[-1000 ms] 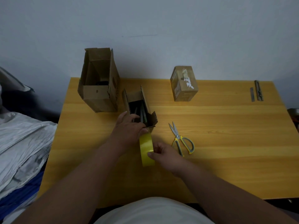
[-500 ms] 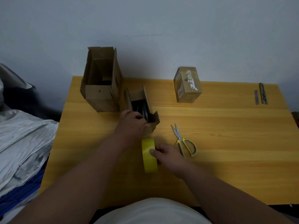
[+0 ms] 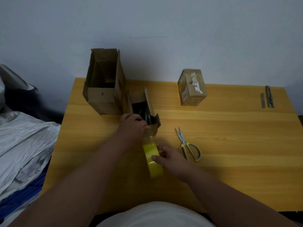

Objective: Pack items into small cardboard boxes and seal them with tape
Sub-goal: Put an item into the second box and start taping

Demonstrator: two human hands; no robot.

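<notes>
- We see left hand curled over the near edge of the small open box, gripping it – box at table centre-left, dark items inside.
- Right hand pinches the yellow tape roll, upright, just in front of the box; clear strip runs to box.
- Scissors beside right hand.
- 1 sealed box far back; tall open box left.

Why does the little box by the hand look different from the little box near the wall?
The small open box has its flaps standing up, with dark items showing inside; the sealed box is closed, with whitish scraps on top. The left hand holds the open one; nothing touches the sealed one. Both are brown cardboard on the wooden table.
</notes>
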